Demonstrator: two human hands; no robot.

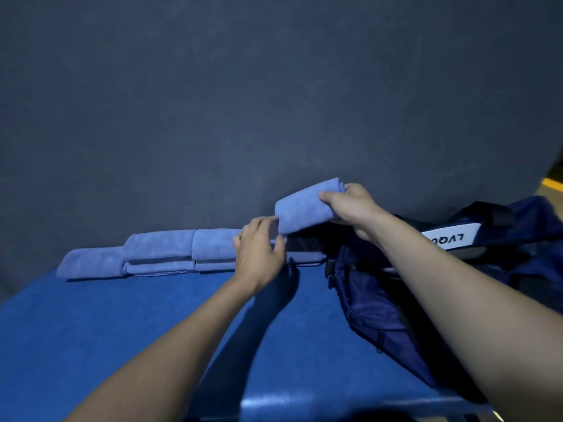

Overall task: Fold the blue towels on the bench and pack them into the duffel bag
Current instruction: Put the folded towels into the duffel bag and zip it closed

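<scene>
One folded towel (307, 208), centre frame, pinched in my right hand (353, 205) above the duffel bag (396, 306) at right. Left hand (259, 254) loose-fingered, holding nothing, over the stacked towels (170, 254) on the bench (91, 345). Packing step; next, lower into the bag's opening.

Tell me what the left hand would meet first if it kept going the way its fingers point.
Probably the folded towel held up by the right hand: the left hand points up and right, fingertips just short of its lower corner. Depth is unclear, so it might pass beneath.
</scene>
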